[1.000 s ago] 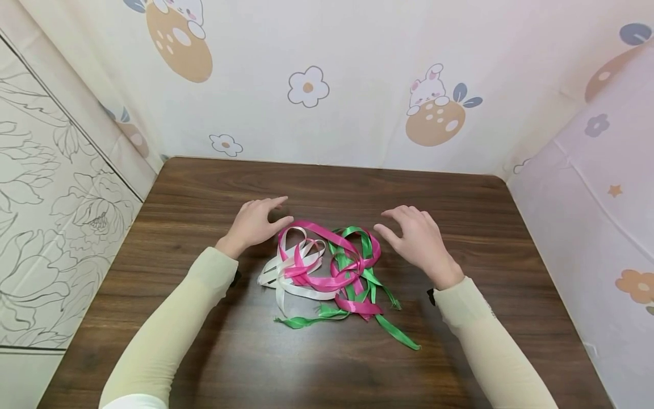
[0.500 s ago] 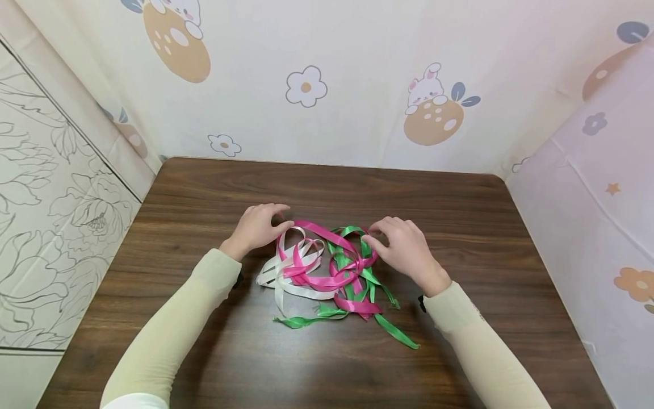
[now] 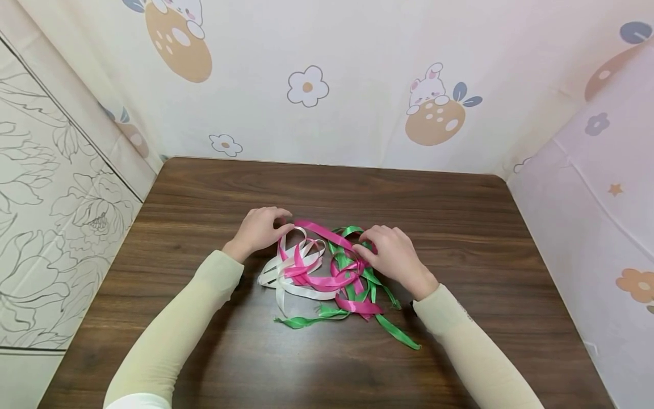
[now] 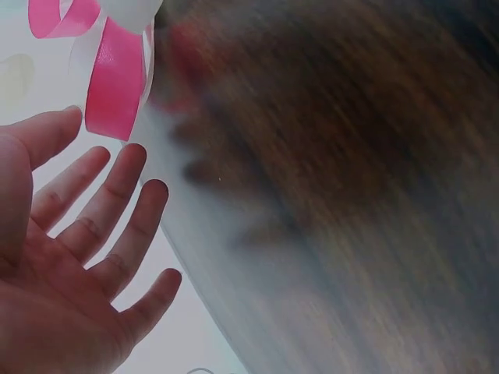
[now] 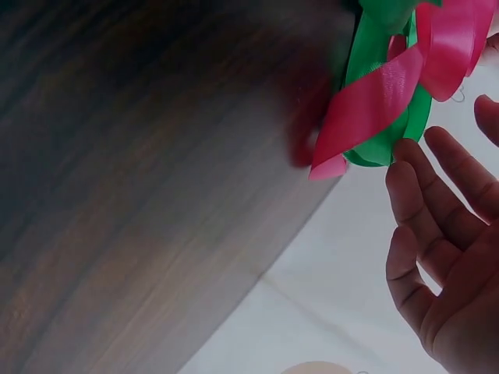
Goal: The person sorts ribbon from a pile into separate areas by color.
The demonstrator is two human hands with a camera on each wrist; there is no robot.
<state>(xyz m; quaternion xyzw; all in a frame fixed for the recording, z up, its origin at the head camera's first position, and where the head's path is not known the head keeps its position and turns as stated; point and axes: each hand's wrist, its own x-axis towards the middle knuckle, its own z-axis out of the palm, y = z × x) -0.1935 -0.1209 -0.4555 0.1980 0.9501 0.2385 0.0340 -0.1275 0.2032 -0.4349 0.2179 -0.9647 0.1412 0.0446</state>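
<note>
A loose tangle of pink ribbon (image 3: 320,282), white ribbon (image 3: 272,272) and green ribbon (image 3: 398,333) lies on the brown table. My left hand (image 3: 257,230) is at the tangle's far left, thumb and fingers apart beside a pink loop. In the left wrist view its fingers (image 4: 129,175) spread below that pink strip and hold nothing. Over the right side of the heap is my right hand (image 3: 394,254), its thumb and fingertips overlapping pink and green loops. In the right wrist view its fingers (image 5: 448,187) are loosely bent and parted, tips right at the green loop.
The dark wood-grain table (image 3: 327,363) has a rounded far edge against a white curtain (image 3: 357,57) printed with rabbits and flowers. A panel with line-drawn flowers (image 3: 61,199) stands along the left side.
My right hand has come left and slightly nearer, from beside the heap to over its right part. My left hand has lowered a little. The ribbons lie as before.
</note>
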